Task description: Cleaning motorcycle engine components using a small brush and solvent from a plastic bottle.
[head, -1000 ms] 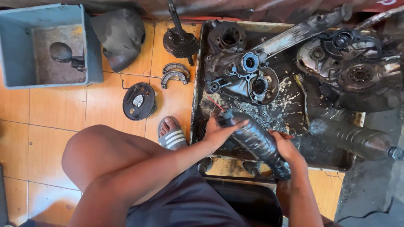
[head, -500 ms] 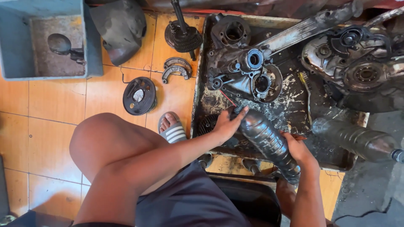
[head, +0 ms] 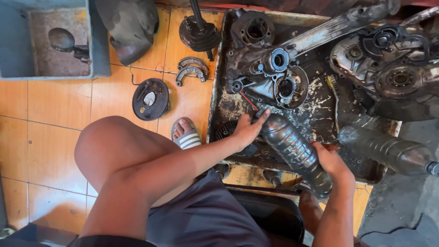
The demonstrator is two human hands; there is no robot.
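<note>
a grimy plastic bottle (head: 295, 151) is gripped over the oily metal tray (head: 219, 91), neck end by the left hand (head: 247, 130), base by the right hand (head: 331, 162); the engine casing (head: 270, 77) beside it remains dirty.

My arms are bare to the shoulder, no sleeves, gloves, watch or rings on my left hand (head: 247, 130) or right hand (head: 330, 161). I wear dark grey shorts (head: 201, 215) and a grey slide sandal with white stripes (head: 186, 137).
</note>
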